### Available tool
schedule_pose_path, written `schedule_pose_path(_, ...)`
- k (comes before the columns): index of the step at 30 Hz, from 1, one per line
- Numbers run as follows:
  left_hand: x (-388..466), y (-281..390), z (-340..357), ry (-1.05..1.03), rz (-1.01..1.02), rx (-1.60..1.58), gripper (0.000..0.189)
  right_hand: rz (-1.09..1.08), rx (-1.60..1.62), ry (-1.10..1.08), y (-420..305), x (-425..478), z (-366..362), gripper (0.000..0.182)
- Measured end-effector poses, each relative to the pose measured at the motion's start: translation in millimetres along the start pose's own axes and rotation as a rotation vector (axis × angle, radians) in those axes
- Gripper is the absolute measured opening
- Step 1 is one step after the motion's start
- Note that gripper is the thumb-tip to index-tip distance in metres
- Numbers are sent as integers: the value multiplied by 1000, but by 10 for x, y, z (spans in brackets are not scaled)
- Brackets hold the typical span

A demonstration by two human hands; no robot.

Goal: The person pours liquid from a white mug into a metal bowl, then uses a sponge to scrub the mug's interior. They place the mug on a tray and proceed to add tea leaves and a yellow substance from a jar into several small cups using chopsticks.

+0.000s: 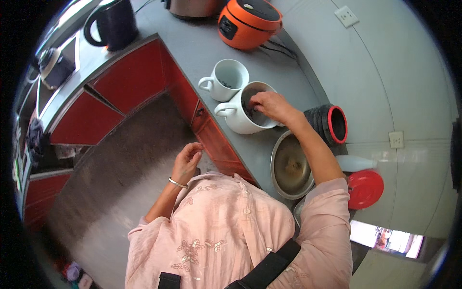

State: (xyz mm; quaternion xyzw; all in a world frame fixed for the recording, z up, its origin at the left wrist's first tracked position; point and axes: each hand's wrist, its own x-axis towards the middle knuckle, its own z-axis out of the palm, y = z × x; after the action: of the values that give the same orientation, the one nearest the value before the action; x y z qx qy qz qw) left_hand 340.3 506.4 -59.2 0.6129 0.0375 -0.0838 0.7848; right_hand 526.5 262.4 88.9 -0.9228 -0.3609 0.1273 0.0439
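My right hand [271, 105] reaches over the rim of a large white mug [236, 121], its fingertips down inside, over dark loose bits at the bottom. Whether the fingers pinch anything cannot be told. Against that mug stands a smaller white mug [220, 91], also with dark bits in it. A metal bowl [276, 159] with a brownish inside is on the counter under my right forearm. My left hand [186, 162] hangs in front of the counter's edge, fingers curled, a bangle at the wrist, touching no object that shows.
An orange rice cooker [245, 29] with a cord stands farther back on the grey counter [187, 43]. A black container with a red rim [329, 124] lies near the wall, beside a red plastic dish [365, 189]. A dark kettle [117, 27] stands at the upper left. Red cabinets [126, 76] line the counter.
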Motion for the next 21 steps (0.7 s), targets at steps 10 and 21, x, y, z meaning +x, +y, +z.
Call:
schedule_pose_path(10,188,62,317,-210,-56,126,14,413,1496,525,12,-676,47,15)
schedule_pose_path(21,377,-249,862,-729,-234,336,13,299,2197,1274,-444,-3103,784,16)
